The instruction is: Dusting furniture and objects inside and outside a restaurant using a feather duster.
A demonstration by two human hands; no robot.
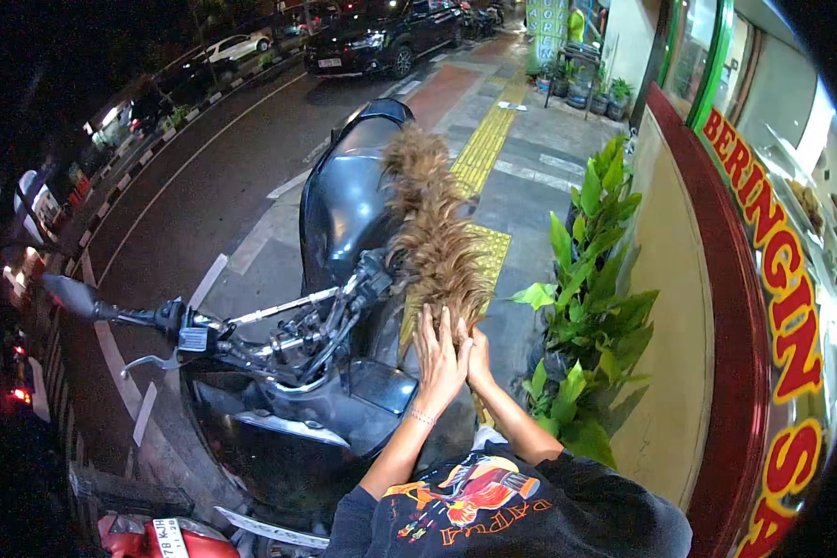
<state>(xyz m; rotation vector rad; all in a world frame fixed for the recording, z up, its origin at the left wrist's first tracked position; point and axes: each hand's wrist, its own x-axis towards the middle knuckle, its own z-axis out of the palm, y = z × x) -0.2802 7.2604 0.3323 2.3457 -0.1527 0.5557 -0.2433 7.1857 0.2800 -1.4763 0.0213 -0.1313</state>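
A brown feather duster [436,223] extends away from me, its shaggy feathers beside the black motorcycle's fuel tank [349,188]. My left hand [439,356] lies with straight fingers against the duster's near end. Close against it, my right hand [480,356] is on the other side, so the duster is held between the two palms. The handle is hidden by my hands. Just left of my hands are the motorcycle's dark front fairing [272,411] and its handlebar [251,349], with a brake or clutch lever and a mirror [70,294].
Leafy potted plants [593,314] line the wall to my right, below a shop window with large red lettering [774,258]. A red vehicle part [209,544] shows at the bottom left. Yellow tactile paving [488,153] runs along the sidewalk. A black car [383,42] stands ahead.
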